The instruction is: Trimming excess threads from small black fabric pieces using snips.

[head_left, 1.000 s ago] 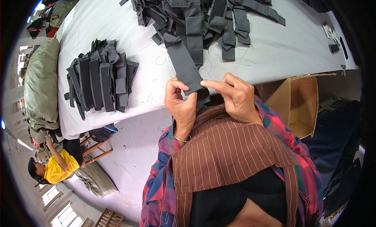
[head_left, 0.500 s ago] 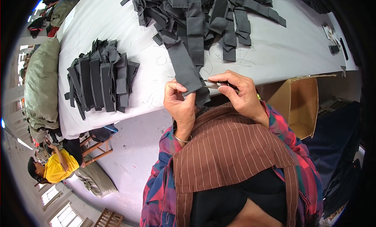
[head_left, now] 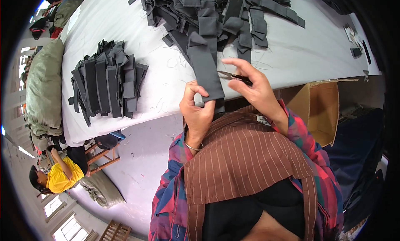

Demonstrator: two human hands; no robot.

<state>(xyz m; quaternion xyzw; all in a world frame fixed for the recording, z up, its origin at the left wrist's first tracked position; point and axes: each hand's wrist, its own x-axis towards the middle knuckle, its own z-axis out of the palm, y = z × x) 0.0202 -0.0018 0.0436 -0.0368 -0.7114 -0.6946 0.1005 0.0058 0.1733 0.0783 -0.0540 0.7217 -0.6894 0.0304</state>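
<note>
My left hand pinches the lower end of a dark grey fabric strip between thumb and fingers at the table's near edge. The strip stretches away toward the heap, its far end folded over. In my right hand is a small pair of black-handled thread snips, lying against the palm and fingers. Thumb and forefinger are spread. The snips' pointed metal blades reach to the strip's right edge; whether they touch it I cannot tell.
A loose heap of dark grey strips covers the far side of the white table. A neater stack sits on the left. Below the table's right side is an open cardboard box. A person in yellow sits at the far left.
The strip and my left hand have shifted slightly right, and the strip now hangs straighter. My right thumb and forefinger have spread apart, showing more of the snips.
</note>
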